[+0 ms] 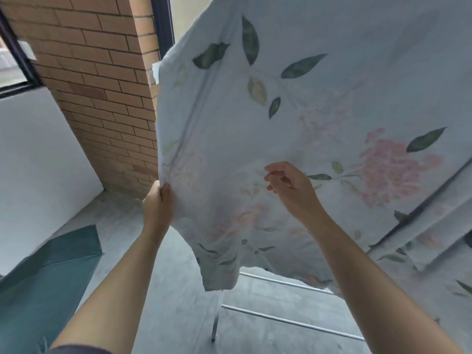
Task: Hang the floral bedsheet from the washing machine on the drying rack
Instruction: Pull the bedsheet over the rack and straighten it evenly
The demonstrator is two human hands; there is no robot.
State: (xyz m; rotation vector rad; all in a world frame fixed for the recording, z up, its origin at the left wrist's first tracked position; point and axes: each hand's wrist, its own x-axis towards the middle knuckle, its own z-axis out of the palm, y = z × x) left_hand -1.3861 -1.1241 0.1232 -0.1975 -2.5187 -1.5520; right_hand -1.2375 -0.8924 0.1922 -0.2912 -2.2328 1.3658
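The floral bedsheet (293,111), pale blue with green leaves and pink flowers, is draped wide over the drying rack (281,320) and fills the upper right of the head view. My left hand (158,200) pinches the sheet's left edge between thumb and fingers. My right hand (291,187) hovers in front of the cloth near its middle, fingers curled and apart, holding nothing. Two white rack rails and a leg show below the sheet's lower hem; the rest of the rack is hidden under the fabric.
A brick pillar (102,98) stands at the back left beside a white wall (38,162) and a dark window frame (15,60). A teal cloth (46,284) lies at the lower left. Grey floor (166,277) runs beneath my arms.
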